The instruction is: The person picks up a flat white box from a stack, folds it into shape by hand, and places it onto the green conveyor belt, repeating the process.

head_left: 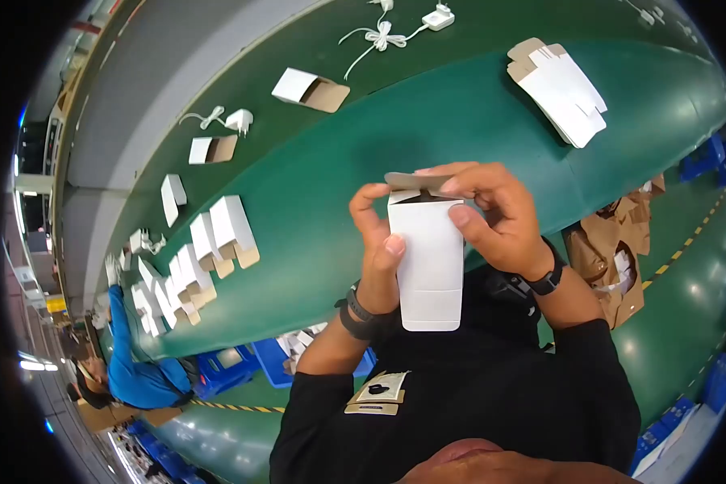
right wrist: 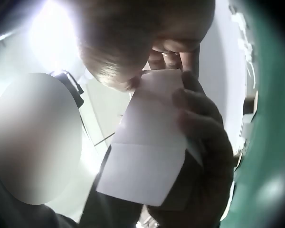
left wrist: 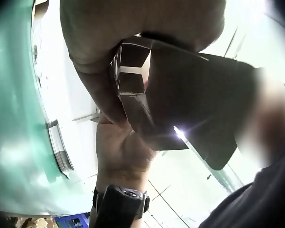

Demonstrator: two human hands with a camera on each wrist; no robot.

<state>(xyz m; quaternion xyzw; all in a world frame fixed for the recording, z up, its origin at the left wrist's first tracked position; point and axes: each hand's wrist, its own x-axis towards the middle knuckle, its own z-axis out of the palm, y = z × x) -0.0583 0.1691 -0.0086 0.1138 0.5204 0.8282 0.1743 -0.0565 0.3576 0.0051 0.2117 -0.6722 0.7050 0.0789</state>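
A small white cardboard box point(head_left: 429, 258) is held up in front of the chest, its far end with a brown-lined flap point(head_left: 415, 181) standing partly raised. My left hand point(head_left: 376, 246) grips the box's left side, thumb on the white face. At the flap end, my right hand point(head_left: 502, 216) pinches the upper right edge between thumb and fingers. In the left wrist view, side flaps point(left wrist: 133, 81) fold in at the box's opening beside the wide flap. The right wrist view shows the plain white face of the box point(right wrist: 149, 128) between both hands.
Flat white cartons point(head_left: 561, 93) lie stacked at the right of the green table point(head_left: 323, 218). Several open boxes point(head_left: 232, 226) line its left side. White chargers point(head_left: 438, 18) lie along the back. Another person point(head_left: 141, 375) works at the far left. Brown paper bags point(head_left: 613, 250) stand at right.
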